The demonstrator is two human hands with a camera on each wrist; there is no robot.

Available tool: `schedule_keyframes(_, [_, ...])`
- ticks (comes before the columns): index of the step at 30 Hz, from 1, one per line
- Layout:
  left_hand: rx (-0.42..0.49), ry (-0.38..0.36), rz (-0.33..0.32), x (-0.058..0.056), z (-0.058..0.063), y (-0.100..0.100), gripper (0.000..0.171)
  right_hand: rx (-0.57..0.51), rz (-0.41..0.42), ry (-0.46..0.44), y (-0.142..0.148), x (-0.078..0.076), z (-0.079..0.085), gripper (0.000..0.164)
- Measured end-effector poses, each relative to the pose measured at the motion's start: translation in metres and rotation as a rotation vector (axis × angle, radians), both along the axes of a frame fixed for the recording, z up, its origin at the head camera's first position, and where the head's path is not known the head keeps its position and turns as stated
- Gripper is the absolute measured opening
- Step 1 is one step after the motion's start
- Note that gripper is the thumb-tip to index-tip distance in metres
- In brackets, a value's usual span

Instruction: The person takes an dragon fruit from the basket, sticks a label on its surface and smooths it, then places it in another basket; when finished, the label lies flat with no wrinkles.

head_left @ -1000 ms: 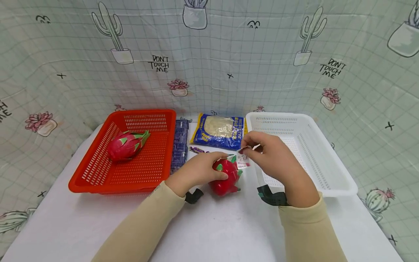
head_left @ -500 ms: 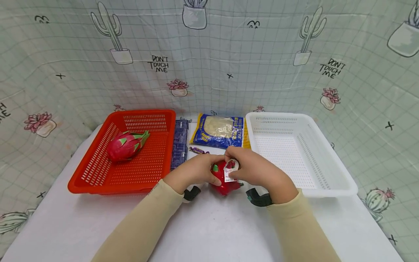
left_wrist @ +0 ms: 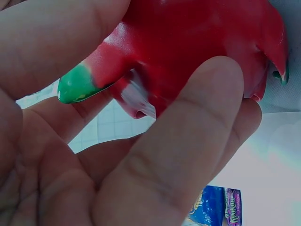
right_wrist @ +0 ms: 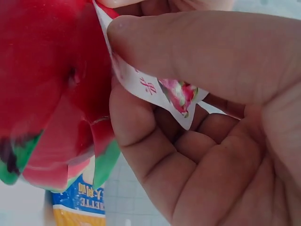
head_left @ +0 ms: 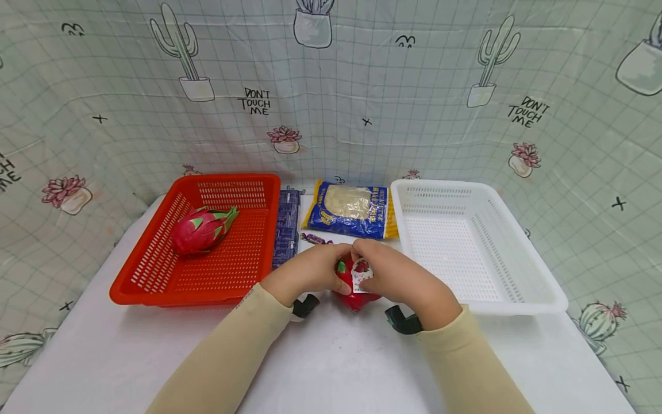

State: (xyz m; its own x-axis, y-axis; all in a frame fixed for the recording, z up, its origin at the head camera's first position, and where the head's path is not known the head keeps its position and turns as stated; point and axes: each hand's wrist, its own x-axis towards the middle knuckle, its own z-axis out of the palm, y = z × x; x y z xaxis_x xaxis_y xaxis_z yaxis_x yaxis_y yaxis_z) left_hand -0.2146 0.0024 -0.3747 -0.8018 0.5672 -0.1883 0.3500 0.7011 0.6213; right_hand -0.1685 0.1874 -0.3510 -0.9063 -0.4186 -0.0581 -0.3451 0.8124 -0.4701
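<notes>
My left hand grips a shiny red dragon fruit with green-tipped scales, at the middle of the table. Its thumb and fingers wrap the fruit in the left wrist view. With my right hand I pinch a small white label printed with a dragon fruit picture. In the right wrist view, thumb and forefinger hold the label right at the fruit's side, its free part curling away. Both hands cover much of the fruit from above.
At left, a red basket holds another dragon fruit. A white basket stands at right. Between them lie a dark blue patterned item, a blue-and-yellow pasta bag and a purple-wrapped candy.
My right hand has come left and down with the label, from above the white basket's edge to the dragon fruit. My left hand has kept its grip on the fruit.
</notes>
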Motion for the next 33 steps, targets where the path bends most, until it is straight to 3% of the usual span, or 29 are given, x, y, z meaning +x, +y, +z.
schedule_keyframes(8, [-0.006,-0.012,0.004,0.0,0.001,-0.001,0.076,0.095,-0.021,0.008,-0.01,0.005,-0.003,0.054])
schedule_keyframes(21, [-0.004,-0.004,-0.004,0.001,0.0,-0.001,0.077,0.162,-0.082,-0.006,-0.011,0.008,-0.002,0.065])
schedule_keyframes(27, [-0.006,0.001,-0.013,0.001,-0.001,0.0,0.077,0.159,-0.127,-0.046,-0.007,0.005,0.0,0.065])
schedule_keyframes(33, [0.016,-0.007,-0.026,0.001,-0.002,0.0,0.076,0.155,-0.081,-0.042,0.0,-0.002,-0.001,0.058])
